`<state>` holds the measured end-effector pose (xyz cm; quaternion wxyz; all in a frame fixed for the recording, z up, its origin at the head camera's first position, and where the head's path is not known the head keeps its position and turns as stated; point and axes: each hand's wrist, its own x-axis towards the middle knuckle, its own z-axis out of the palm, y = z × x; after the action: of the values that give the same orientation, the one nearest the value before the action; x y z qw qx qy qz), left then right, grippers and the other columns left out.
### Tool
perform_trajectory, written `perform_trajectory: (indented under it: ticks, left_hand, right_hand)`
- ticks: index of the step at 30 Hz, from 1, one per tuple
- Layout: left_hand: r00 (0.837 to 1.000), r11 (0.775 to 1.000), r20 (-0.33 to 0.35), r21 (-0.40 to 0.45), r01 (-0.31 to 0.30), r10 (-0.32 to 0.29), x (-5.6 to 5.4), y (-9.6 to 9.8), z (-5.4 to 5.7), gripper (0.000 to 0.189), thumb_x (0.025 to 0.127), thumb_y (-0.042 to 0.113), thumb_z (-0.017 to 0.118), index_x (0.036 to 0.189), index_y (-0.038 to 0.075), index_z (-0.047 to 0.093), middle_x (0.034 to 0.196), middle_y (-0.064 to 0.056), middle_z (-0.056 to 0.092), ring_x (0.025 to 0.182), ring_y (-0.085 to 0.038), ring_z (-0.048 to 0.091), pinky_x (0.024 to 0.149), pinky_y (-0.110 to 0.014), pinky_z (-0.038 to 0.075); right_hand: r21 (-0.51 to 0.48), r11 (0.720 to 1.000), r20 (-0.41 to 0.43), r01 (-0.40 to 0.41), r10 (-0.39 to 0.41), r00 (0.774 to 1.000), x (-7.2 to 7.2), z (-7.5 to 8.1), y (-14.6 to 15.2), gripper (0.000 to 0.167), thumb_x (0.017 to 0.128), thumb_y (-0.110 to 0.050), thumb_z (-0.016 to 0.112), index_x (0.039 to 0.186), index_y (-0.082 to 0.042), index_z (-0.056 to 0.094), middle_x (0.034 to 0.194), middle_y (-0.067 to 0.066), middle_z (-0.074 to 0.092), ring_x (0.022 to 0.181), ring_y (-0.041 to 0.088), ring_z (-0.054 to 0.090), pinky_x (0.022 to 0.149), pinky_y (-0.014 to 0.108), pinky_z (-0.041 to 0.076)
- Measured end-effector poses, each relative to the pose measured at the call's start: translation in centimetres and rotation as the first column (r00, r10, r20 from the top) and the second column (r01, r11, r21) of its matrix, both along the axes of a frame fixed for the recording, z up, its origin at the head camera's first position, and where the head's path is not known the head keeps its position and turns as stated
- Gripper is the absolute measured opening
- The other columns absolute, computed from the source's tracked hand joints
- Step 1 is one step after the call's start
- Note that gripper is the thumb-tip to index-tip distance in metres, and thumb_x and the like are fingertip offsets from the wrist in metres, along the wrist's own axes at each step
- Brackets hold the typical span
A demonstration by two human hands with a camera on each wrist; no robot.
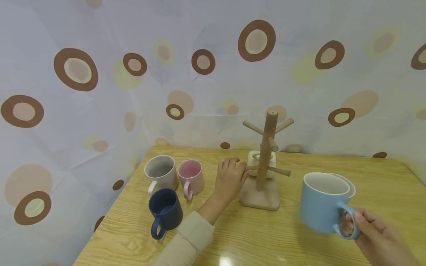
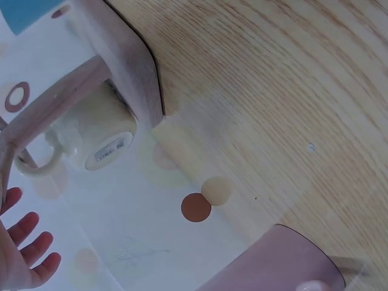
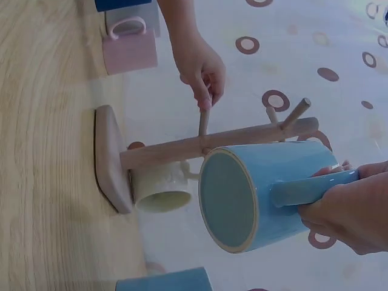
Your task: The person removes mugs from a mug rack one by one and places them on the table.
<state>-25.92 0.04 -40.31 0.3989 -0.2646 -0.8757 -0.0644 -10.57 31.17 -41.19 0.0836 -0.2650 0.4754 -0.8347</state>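
My left hand (image 1: 229,177) pinches the end of a lower peg on a wooden mug tree (image 1: 265,159), thumb and fingertips around the peg (image 3: 204,121). The other fingers (image 2: 36,245) are spread loosely. On the right, my right hand (image 1: 377,231) grips the handle of a light blue mug (image 1: 323,207), holding it upright above the table. The blue mug's base (image 3: 227,200) shows in the right wrist view. Behind the tree's post, a cream mug (image 2: 100,124) hangs sideways, handle up and label on its base.
On the left of the wooden table (image 1: 233,236) stand a grey-white mug (image 1: 166,179), a pink mug (image 1: 194,181) and a dark blue mug (image 1: 169,214). Another blue mug (image 3: 167,282) is partly hidden behind the held one in the head view. A patterned cloth (image 1: 213,85) hangs behind.
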Motion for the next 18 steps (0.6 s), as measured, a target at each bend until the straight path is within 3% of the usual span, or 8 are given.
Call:
perform_trajectory:
  ticks: [4,9,12,16,18]
  left_hand:
    - [1.000,1.000,-0.021,0.007,0.006,-0.006,-0.1,0.1,0.0,0.022,0.086,0.037,0.062,0.092,0.017,0.067,0.098,-0.003,0.065,0.093,-0.018,0.061,0.077,-0.030,0.048]
    - [1.000,1.000,-0.025,0.019,0.015,-0.015,0.0,0.1,0.0,0.021,0.086,0.037,0.062,0.090,0.017,0.065,0.097,-0.003,0.064,0.093,-0.018,0.060,0.075,-0.029,0.048]
    - [1.000,1.000,-0.018,0.021,0.014,-0.014,0.0,0.0,0.0,0.021,0.087,0.037,0.061,0.090,0.017,0.065,0.097,-0.003,0.064,0.093,-0.017,0.060,0.075,-0.029,0.047]
    - [1.000,1.000,-0.020,0.023,0.016,-0.016,0.0,0.0,0.0,0.019,0.087,0.036,0.061,0.090,0.018,0.066,0.096,-0.002,0.064,0.092,-0.017,0.059,0.076,-0.029,0.047]
    - [1.000,1.000,-0.022,0.025,0.019,-0.018,0.1,0.1,-0.1,0.018,0.086,0.036,0.062,0.090,0.018,0.066,0.095,-0.002,0.064,0.092,-0.017,0.059,0.075,-0.029,0.047]
  right_hand:
    - [-0.041,0.991,-0.088,0.128,-0.131,0.987,0.3,-0.5,1.3,0.049,0.096,0.008,0.002,0.107,0.008,0.050,0.094,0.002,0.057,0.082,0.021,0.047,0.067,0.028,0.039]
    - [-0.110,0.946,-0.193,0.304,-0.320,0.927,0.2,-1.1,2.6,0.049,0.094,0.013,0.003,0.102,0.012,0.052,0.087,0.005,0.060,0.073,0.023,0.046,0.061,0.029,0.032]
    - [-0.215,0.939,-0.218,0.268,-0.314,0.924,-0.1,-1.2,3.2,0.050,0.094,0.011,0.002,0.101,0.015,0.052,0.084,0.010,0.058,0.069,0.025,0.039,0.059,0.030,0.025]
    - [-0.357,0.925,-0.254,0.133,-0.233,0.939,-0.7,-1.1,4.1,0.050,0.095,0.008,0.002,0.099,0.021,0.050,0.081,0.018,0.055,0.067,0.027,0.027,0.060,0.031,0.017]
    - [-0.374,0.916,-0.247,0.147,-0.251,0.936,-0.8,-1.2,4.7,0.049,0.095,0.008,0.004,0.097,0.022,0.050,0.079,0.018,0.055,0.066,0.027,0.025,0.060,0.031,0.016]
